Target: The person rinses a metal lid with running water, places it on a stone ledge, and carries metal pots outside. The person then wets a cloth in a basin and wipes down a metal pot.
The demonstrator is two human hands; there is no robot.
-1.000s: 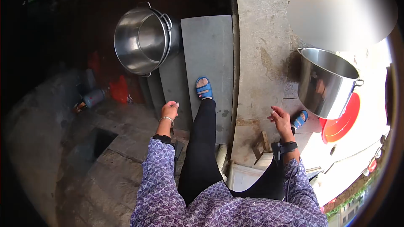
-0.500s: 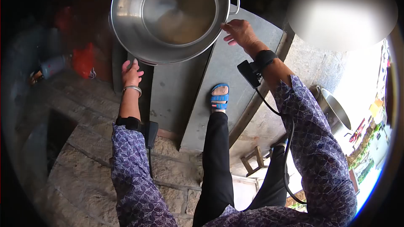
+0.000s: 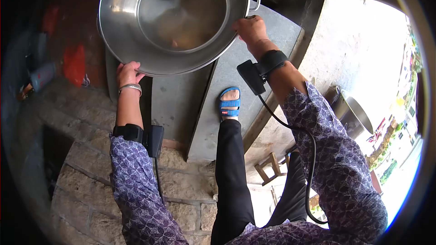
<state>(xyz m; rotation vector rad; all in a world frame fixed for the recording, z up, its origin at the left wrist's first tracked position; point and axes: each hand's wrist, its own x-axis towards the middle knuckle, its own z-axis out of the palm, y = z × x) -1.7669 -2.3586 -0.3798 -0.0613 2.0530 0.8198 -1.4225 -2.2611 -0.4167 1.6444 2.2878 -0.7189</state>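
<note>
A large shiny steel pot (image 3: 122, 31), seen from above, fills the top left, with a loop handle on its right side. At its lower left rim, my left hand (image 3: 129, 73) is closed around the edge, fingers partly hidden under it. My right hand (image 3: 250, 30) grips the rim at the right, just below the loop handle. The pot's inside looks smooth, with a blurred reflection on the bottom. Below the pot are grey stone steps (image 3: 175, 109).
My foot in a blue sandal (image 3: 230, 102) stands on a grey step. A second steel pot (image 3: 352, 113) is at the right, beyond my right arm. A small wooden stool (image 3: 271, 169) stands near my other leg. A red bag (image 3: 74, 66) lies at the left.
The view has moved down over the large pot, which appears bigger. Both hands went from free, to near the rim with fingers apart, to closed on it.
</note>
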